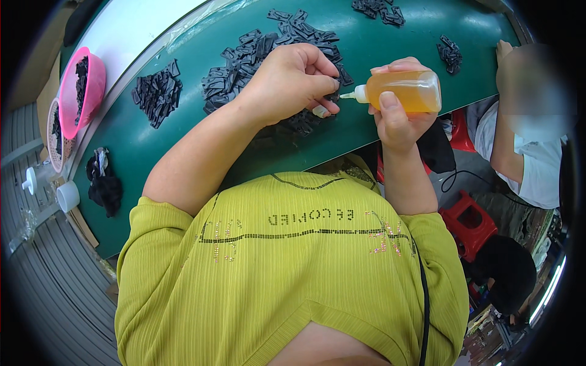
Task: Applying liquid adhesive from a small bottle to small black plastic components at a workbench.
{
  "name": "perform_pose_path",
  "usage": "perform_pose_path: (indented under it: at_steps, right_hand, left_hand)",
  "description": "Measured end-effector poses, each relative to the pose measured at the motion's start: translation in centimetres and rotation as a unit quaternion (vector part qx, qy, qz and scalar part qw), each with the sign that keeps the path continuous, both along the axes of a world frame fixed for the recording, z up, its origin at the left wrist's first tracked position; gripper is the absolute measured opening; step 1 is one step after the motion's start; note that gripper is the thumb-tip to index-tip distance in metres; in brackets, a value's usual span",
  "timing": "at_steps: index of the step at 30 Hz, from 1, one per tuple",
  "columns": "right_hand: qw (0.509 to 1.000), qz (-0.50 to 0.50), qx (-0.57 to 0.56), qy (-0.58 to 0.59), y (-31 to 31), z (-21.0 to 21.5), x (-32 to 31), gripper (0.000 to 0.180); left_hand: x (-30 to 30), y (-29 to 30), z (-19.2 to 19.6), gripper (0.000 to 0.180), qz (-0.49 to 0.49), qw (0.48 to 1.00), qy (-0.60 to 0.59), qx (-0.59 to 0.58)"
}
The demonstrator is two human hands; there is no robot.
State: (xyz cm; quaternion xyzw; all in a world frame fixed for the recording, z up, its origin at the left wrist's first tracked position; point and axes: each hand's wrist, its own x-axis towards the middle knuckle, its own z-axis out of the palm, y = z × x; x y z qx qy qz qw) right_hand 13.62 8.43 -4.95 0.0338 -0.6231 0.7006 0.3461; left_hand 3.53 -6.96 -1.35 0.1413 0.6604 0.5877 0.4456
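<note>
My right hand [400, 119] is wrapped round a clear squeeze bottle [408, 90] of amber liquid. The bottle lies on its side in the air, its thin nozzle pointing left. Just left of that tip, my left hand [299, 82] pinches a small black plastic part [333, 96], mostly hidden by the fingers. Whether the nozzle touches the part I cannot tell. Under and behind my left hand spreads a large heap of flat black plastic parts [229, 76]. A light wrap shows on one left fingertip.
Smaller piles of black parts lie on the green table [390, 55]: one at left [157, 93], others far right. Pink basket [91, 91] and black cloth [105, 189] sit at the left edge. A person [525, 128] sits at right, near a red stool [469, 224].
</note>
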Motion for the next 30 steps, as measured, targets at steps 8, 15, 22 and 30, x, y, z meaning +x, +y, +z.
perform_pose_path:
  at_steps: [8, 15, 22, 30]
  right_hand:
    - [0.999, -0.028, 0.023, -0.011, -0.1, 0.2, -0.3, 0.029]
    - [0.967, -0.026, -0.254, 0.011, 2.0, 0.6, -0.8, 0.027]
    - [0.961, -0.028, -0.276, -0.002, 1.3, 0.8, -0.7, 0.026]
    - [0.963, -0.017, -0.271, -0.001, 0.9, 0.6, -0.8, 0.025]
  left_hand:
    - [-0.1, 0.1, 0.2, 0.019, -0.007, 1.000, 0.012, -0.005]
    - [-0.2, 0.2, 0.6, 0.018, 0.013, 0.999, -0.018, 0.023]
    - [-5.1, 4.8, 2.2, 0.023, 0.041, 0.958, 0.283, -0.036]
    - [-8.7, 9.4, -1.6, 0.026, 0.087, 0.891, 0.437, -0.089]
